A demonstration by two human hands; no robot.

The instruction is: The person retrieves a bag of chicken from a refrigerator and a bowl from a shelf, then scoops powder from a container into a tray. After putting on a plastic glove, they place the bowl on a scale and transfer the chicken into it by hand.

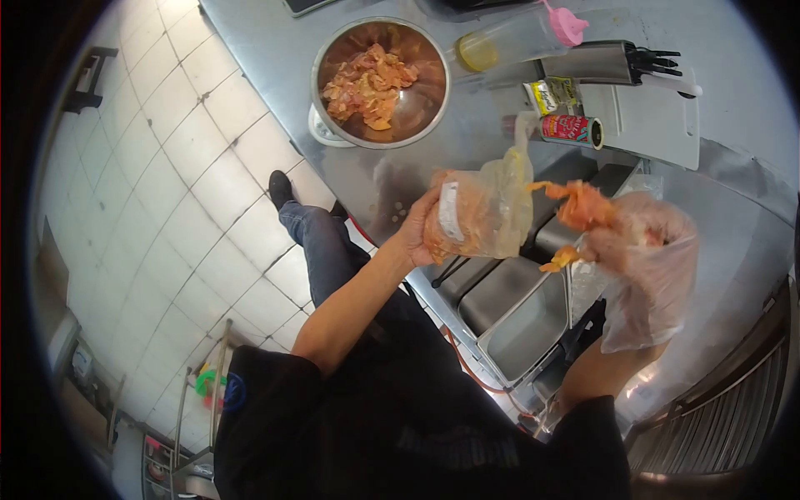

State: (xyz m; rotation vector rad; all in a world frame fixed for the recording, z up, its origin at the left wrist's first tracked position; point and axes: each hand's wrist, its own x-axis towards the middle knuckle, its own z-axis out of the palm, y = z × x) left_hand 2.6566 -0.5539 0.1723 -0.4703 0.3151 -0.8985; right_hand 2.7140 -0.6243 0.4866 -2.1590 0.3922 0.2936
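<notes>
My left hand (421, 227) is closed around a clear plastic bag (510, 212) of orange-tinged raw meat, with a white label on its side. The bag lies tilted, its mouth facing right. Just right of that mouth, my right hand (646, 237) is covered by a thin, clear plastic bag worn like a glove. Its fingers grip a clump of raw meat strips (583, 207), and a yellowish piece (562, 258) hangs below. Some blur softens this hand. Farther back, a steel bowl (436, 71) with a white handle contains more of the same meat.
Behind the hands are a squeeze bottle (508, 42) with a pink cap, a knife block (596, 62), a white cutting board (667, 125), a yellow packet (557, 96) and a red-labelled jar (571, 131). Steel food pans (525, 321) sit below, near the counter's front edge.
</notes>
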